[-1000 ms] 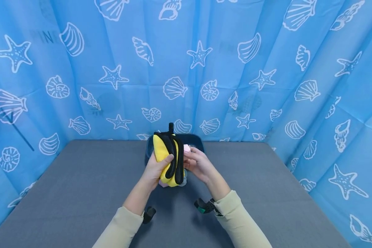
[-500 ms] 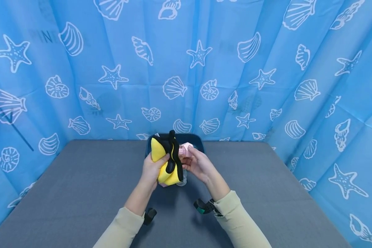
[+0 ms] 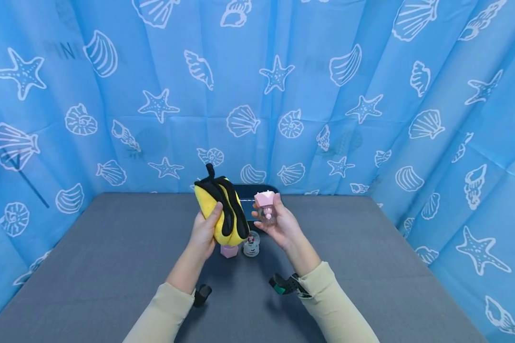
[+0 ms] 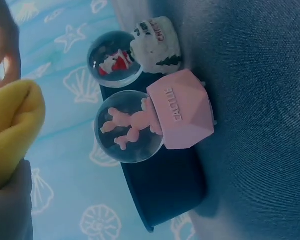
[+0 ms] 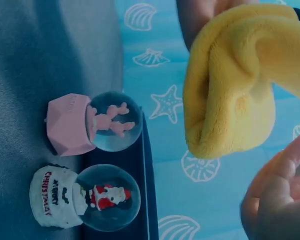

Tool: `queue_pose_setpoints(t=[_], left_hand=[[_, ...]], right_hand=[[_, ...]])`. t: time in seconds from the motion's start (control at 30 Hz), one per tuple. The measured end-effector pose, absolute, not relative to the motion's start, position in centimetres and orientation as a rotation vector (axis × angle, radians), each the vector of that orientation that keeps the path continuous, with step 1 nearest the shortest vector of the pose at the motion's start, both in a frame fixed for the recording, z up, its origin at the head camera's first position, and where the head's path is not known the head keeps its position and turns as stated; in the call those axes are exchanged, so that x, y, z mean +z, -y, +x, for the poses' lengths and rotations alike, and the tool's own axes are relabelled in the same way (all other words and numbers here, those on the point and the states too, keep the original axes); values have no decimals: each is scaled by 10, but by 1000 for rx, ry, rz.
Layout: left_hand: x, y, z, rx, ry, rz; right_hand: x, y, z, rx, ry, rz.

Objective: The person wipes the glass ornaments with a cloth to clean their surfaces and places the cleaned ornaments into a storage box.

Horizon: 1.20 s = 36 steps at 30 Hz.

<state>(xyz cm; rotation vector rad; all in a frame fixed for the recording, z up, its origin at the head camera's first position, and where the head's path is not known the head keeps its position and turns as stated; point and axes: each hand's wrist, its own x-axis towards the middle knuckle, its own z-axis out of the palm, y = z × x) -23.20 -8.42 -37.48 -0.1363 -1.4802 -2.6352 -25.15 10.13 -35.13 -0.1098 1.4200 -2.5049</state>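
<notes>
My left hand (image 3: 203, 233) grips a folded yellow cloth (image 3: 223, 212) with black edging, its thumb pressed over the front. To its right, my right hand (image 3: 286, 227) holds a snow globe (image 3: 264, 198) with its pink faceted base up and its clear ball below, a pink figure inside. Cloth and held globe are apart. Below them on the table stand two more snow globes: one with a pink base (image 4: 182, 110) and a pink cactus inside, the other with a white "Merry Christmas" base (image 5: 54, 197) and a Santa figure. In the right wrist view only part of the held globe shows.
A dark blue bin (image 4: 165, 192) stands behind the two standing globes, close to the table's back edge. Grey cloth covers the table (image 3: 133, 267). A blue curtain (image 3: 257, 95) with white shells and starfish hangs behind and at the sides.
The cloth and left hand have moved left, away from the globe. In the right hand, the globe has turned from lying sideways to base up. More of the two standing globes now shows.
</notes>
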Motion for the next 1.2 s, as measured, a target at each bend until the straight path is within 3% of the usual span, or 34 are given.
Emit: queue_pose_setpoints(t=[0.47,0.8,1.03,1.2], left_hand=[[-375,72,-235,-2399,1697,-232],[-375,73,-235,-2296,1792,-139],[-374,69,-236,-2120,2020,-211],[-375,65,-237,-2076,2013,-129]], right_hand=[[-354,-102,-247,-2364,-1372,-392],[-358,-100,-245,-2379,-1534,-306],[-358,-97,-241,-2242,-1681,-456],[-359,-94,-241,-2146,-1647,-570]])
